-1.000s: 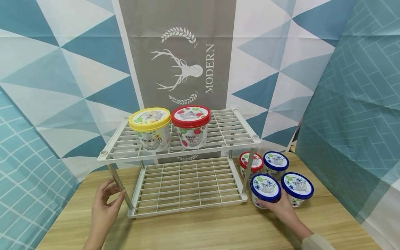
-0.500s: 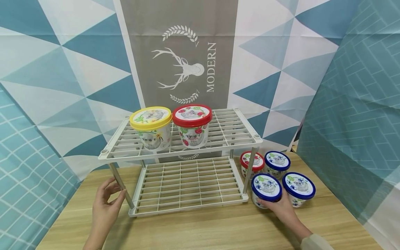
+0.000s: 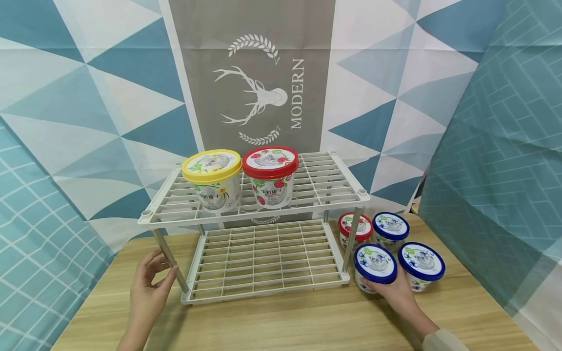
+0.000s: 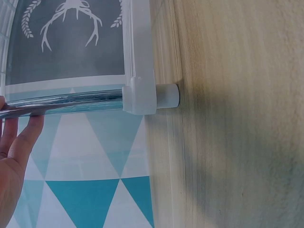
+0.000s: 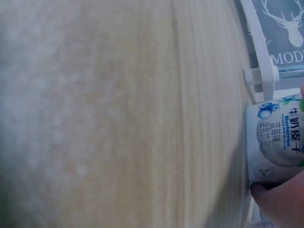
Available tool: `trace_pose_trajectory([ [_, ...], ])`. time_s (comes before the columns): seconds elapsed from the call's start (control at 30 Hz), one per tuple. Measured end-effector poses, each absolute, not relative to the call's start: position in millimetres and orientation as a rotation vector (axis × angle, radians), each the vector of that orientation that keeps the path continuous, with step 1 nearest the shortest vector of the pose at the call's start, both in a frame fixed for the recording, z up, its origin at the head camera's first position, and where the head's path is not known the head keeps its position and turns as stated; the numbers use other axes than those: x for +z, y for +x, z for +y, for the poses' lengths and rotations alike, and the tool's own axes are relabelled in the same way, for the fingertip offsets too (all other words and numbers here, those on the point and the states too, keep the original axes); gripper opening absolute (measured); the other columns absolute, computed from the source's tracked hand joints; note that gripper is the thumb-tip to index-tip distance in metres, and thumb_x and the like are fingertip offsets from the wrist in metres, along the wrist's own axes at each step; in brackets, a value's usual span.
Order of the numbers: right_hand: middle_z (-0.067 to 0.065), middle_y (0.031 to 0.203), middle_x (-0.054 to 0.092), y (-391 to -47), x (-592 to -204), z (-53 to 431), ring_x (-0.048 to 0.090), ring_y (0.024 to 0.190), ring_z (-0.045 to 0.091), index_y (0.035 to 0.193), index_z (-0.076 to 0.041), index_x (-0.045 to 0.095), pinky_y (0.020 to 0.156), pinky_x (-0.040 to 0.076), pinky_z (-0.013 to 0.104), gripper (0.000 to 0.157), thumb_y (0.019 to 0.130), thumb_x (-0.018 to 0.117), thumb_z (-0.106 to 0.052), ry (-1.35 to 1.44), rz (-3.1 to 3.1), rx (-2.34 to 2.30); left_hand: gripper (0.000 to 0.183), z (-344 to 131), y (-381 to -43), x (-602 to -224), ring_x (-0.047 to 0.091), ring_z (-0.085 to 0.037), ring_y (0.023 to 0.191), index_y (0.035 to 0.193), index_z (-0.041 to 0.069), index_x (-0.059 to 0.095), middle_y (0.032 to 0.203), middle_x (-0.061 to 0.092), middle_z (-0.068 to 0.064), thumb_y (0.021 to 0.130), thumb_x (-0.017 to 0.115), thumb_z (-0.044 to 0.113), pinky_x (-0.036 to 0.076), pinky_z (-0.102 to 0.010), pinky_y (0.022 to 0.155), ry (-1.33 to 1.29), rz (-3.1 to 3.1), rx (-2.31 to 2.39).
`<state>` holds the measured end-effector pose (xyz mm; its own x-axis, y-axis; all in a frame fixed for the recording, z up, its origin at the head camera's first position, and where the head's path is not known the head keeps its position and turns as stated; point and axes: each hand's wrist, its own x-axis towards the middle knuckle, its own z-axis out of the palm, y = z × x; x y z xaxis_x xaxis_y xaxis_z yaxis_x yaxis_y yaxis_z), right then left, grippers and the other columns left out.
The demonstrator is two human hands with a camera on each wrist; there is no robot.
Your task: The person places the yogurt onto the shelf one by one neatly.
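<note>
My left hand (image 3: 149, 287) pinches the front left metal post (image 3: 169, 258) of a white two-tier rack (image 3: 259, 214) between thumb and fingers; the left wrist view shows fingertips on the shiny post (image 4: 76, 102). On the right, my right hand (image 3: 397, 290) grips a blue-lidded blueberry tub (image 3: 375, 264) standing beside the rack's right end. In the right wrist view the tub's printed side (image 5: 275, 140) shows, with a thumb (image 5: 278, 199) against it. Another blue-lidded tub (image 3: 421, 263) stands just right of that hand.
A yellow-lidded tub (image 3: 212, 180) and a red-lidded tub (image 3: 270, 175) stand side by side on the top shelf. Behind the gripped tub are a smaller-looking red-lidded tub (image 3: 354, 229) and a blue-lidded tub (image 3: 391, 229). Everything rests on a wooden table (image 3: 272, 324) before a patterned backdrop (image 3: 263, 29).
The head view has shifted very slightly. Both hands stay where they were, the left on the post and the right on the blue-lidded tub.
</note>
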<state>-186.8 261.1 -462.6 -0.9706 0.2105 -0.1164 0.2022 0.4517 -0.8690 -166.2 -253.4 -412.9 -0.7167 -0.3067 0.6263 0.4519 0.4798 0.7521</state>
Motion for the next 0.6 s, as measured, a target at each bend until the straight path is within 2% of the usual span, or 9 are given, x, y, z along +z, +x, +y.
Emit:
trace_pose_trajectory([
  [0.6,0.034,0.147,0.016,-180.6,-454.2,261.5,0.021,0.134,0.050,0.146,0.005,-0.006,0.109,0.025,0.063,0.124,0.071,0.078,-0.046,-0.442,-2.712,1.562,0.059,-254.2,-166.4,-413.9,0.058,0.009,0.082,0.126,-0.006,0.045,0.097,0.057,0.022,0.073,0.063,-0.023,0.051,-0.004,0.063,-0.113,-1.977,-1.317],
])
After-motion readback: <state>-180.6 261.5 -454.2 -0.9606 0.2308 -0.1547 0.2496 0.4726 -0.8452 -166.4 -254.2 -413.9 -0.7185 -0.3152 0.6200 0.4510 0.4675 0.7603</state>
